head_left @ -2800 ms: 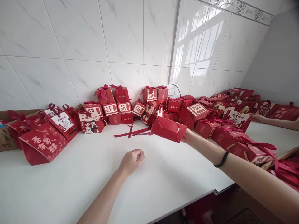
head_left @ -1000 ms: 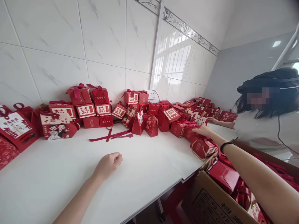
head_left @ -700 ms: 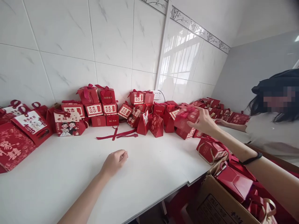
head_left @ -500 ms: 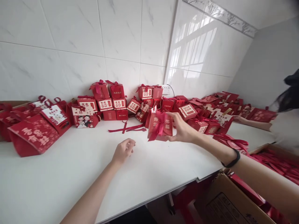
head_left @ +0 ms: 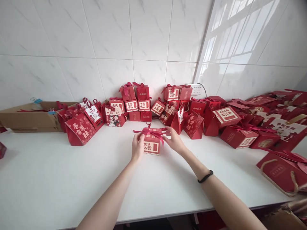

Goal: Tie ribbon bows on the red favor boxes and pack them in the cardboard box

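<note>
A small red gift box (head_left: 151, 149) with a cream double-happiness label stands upright on the white table (head_left: 96, 185) in front of me. A dark red ribbon (head_left: 153, 132) is tied in a bow across its top. My left hand (head_left: 137, 147) is closed against the box's left side, its thumb near the front edge. At the right end of the bow, my right hand (head_left: 174, 140) has its fingers bent round the ribbon, just off the box's corner. Part of the box's left face is hidden by my left hand.
Stacked red gift boxes (head_left: 138, 105) line the tiled wall. A taller patterned box (head_left: 80, 129) stands left, before an open cardboard carton (head_left: 31, 123). More boxes are heaped at right, including one with rope handles (head_left: 278, 171). A power strip (head_left: 196, 89) is on the wall.
My right hand has set the ribboned box down on the table and shifted to its bow. My left hand has come onto the box's left side. The view has swung left.
</note>
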### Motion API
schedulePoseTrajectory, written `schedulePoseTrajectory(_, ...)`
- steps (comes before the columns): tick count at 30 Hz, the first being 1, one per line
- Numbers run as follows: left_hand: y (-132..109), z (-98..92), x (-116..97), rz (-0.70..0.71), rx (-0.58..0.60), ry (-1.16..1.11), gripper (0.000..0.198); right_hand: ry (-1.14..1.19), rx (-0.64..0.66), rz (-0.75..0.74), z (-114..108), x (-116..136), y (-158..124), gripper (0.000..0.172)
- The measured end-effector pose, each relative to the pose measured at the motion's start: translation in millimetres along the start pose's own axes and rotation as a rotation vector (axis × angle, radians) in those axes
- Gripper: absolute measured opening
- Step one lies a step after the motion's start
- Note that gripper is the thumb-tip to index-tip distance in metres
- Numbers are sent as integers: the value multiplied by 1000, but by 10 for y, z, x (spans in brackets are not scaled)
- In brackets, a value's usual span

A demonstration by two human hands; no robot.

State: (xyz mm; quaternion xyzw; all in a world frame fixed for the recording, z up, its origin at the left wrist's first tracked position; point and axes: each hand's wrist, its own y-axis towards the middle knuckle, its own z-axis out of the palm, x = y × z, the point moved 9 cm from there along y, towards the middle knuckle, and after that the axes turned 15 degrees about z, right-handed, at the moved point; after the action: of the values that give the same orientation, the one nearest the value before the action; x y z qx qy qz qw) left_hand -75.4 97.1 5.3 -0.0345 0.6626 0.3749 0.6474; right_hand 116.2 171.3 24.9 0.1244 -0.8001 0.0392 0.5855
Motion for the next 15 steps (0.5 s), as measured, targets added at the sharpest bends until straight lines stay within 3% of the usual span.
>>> schedulePoseTrajectory(3, -45, 57, -3, -11, 51, 16, 35, 82, 37, 112, 47, -171, -13, 37)
schedulePoseTrajectory(6, -96, 152, -32, -6, 125, 25, 39, 206, 123, 221, 77, -261, -98, 48)
schedulePoseTrajectory(9, -128, 237, -88, 5, 200, 30, 37, 372, 147, 337, 46, -321, -150, 48)
schedulePoseTrajectory(15, -130, 311, -185, 6, 351, 42, 33, 391, 199, 368, 29, -244, -186, 53)
